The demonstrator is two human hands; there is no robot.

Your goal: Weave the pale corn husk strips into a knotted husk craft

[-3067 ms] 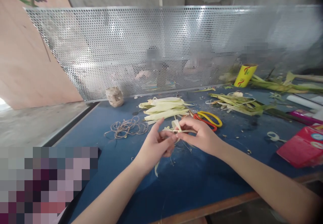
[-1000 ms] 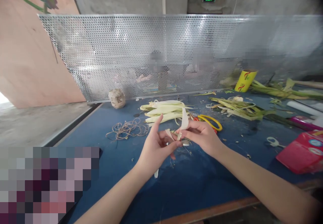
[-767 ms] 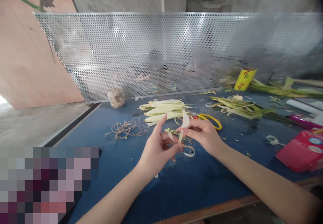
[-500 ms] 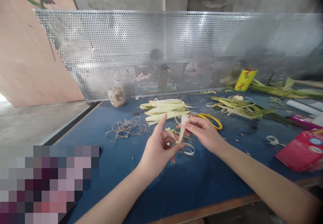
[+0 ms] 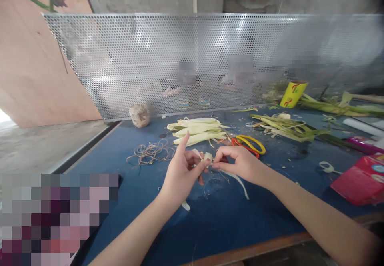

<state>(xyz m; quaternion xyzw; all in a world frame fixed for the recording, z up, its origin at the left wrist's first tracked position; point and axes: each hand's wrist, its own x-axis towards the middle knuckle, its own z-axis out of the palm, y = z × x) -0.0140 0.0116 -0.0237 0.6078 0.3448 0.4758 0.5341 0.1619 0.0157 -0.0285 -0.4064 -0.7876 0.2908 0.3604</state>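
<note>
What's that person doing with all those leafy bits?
Someone is working a small piece of pale corn husk with two bare hands over a blue table. The left hand and the right hand are close together, both pinching it at their fingertips. A long pale strip curves out below the right hand. Farther back lie a pile of husks, the scissors and a tangle of thin brown cord.
</note>
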